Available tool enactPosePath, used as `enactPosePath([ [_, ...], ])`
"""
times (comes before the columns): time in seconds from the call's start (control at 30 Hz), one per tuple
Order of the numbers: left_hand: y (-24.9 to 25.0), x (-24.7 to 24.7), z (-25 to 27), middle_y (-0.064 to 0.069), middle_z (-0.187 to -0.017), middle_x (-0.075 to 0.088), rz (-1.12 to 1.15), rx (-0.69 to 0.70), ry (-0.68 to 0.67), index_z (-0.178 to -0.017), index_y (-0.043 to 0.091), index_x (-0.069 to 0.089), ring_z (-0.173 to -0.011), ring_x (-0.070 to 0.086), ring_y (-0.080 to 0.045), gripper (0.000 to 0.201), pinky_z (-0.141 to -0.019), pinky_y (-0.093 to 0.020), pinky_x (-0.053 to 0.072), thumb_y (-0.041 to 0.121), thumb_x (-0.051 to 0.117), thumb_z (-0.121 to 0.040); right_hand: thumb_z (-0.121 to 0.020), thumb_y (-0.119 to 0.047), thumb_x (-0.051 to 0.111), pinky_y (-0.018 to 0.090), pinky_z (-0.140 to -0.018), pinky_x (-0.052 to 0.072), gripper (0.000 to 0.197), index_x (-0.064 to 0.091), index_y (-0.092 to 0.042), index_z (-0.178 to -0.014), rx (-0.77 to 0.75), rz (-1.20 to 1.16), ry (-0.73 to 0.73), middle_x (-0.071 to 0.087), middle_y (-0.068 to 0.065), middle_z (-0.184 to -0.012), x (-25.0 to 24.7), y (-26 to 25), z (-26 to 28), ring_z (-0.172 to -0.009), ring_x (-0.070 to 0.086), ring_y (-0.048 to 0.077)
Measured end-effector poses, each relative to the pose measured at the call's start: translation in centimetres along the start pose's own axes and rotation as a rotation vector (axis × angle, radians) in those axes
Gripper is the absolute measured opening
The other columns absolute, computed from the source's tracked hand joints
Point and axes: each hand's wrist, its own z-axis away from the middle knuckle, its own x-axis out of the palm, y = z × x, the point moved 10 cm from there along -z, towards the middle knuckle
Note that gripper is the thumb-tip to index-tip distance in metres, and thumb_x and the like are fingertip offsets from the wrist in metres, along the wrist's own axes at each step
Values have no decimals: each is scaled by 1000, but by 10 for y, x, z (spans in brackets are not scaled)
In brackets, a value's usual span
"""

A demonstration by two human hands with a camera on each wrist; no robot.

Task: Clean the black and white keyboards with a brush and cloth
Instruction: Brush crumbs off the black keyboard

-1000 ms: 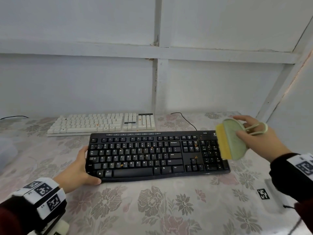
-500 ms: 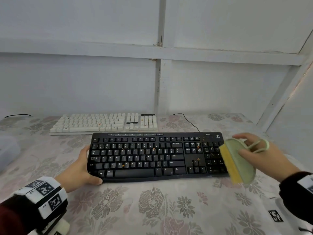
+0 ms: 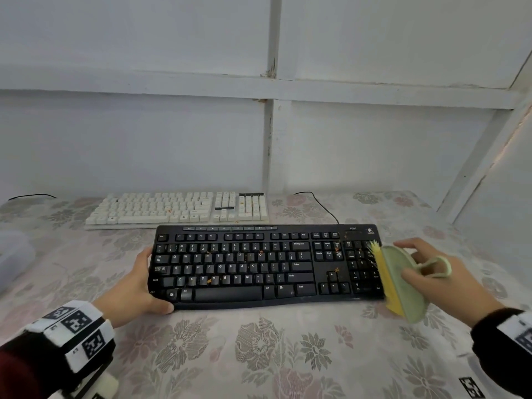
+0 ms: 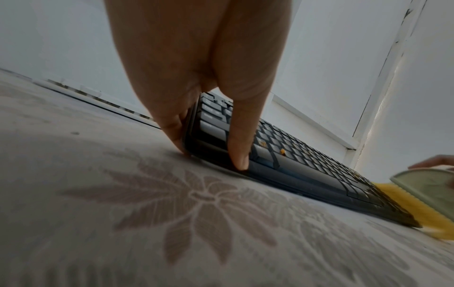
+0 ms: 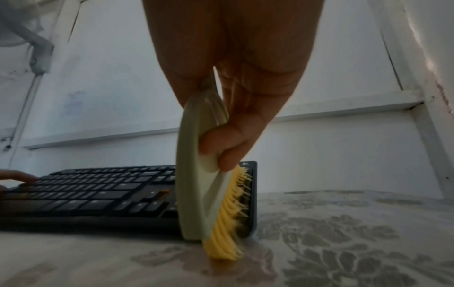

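A black keyboard (image 3: 259, 263) lies across the middle of the table with orange crumbs among its keys. My left hand (image 3: 135, 286) grips its left end, fingers on the side edge and thumb (image 4: 237, 139) on the front rim. My right hand (image 3: 437, 272) holds a pale green brush (image 3: 406, 280) with yellow bristles (image 5: 228, 219), which press on the right end of the black keyboard (image 5: 98, 194) at the number pad. A white keyboard (image 3: 178, 210) lies behind, also with crumbs. No cloth is in view.
A flowered tablecloth (image 3: 259, 355) covers the table. A white panelled wall (image 3: 201, 139) stands close behind and to the right. A black cable (image 3: 319, 203) runs from the black keyboard toward the wall. A pale translucent object (image 3: 14, 254) sits at the left edge.
My right hand brought the brush down from above the number pad to the keyboard's right end, bristles now touching it. My left hand kept its hold on the left end.
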Motion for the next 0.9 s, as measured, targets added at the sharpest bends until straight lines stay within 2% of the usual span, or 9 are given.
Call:
enactPosePath([
  [0.13,3,1,1,4,-112,59,-8,5,-3,-144,32,4,-97,60,-16,119,-81,-27,46,0,83,-60,-90,-11,57,24,-57,47,28,57,-35,-104,15,22,-48,65,-1,-95,-10,-6,5,-78,63,18],
  [0.27,5,1,3,3,-113,57,4,3,-10,-144,31,4,-99,59,-17,118,-83,-28,45,-1,82,-60,-89,-11,56,23,-51,44,31,60,-35,-108,-52,-13,100,63,1,-90,-39,-30,-19,-71,60,15],
  [0.4,7,2,5,2,-114,57,29,8,-23,-144,32,5,-102,58,-18,124,-87,-32,46,9,82,-49,-88,-9,54,17,-44,45,40,58,-33,-120,-74,-108,173,64,5,-98,-39,-39,-46,-70,61,14],
  [0.5,9,3,6,4,-114,57,32,17,-24,-144,32,4,-102,58,-17,122,-86,-31,46,8,81,-51,-89,-9,53,18,-42,47,40,56,-31,-122,-66,-93,139,63,5,-98,-27,-39,-52,-69,61,16],
  [0.57,10,3,7,4,-114,56,27,24,-20,-143,32,4,-102,58,-16,124,-86,-30,46,13,80,-48,-90,-10,53,16,-40,46,38,55,-32,-120,-47,-65,107,61,3,-96,-20,-33,-46,-68,61,16],
  [0.77,10,3,6,5,-116,54,37,20,-18,-143,33,5,-102,56,-14,123,-84,-28,44,11,80,-48,-90,-12,54,25,-53,47,32,55,-42,-102,-26,16,-54,65,2,-89,7,-13,-5,-77,63,30],
  [0.9,8,2,6,4,-113,56,21,10,-6,-143,31,6,-100,57,-15,121,-80,-26,44,6,82,-53,-90,-12,55,22,-53,46,33,54,-44,-99,-6,23,-74,62,-4,-89,2,-14,8,-79,63,24],
])
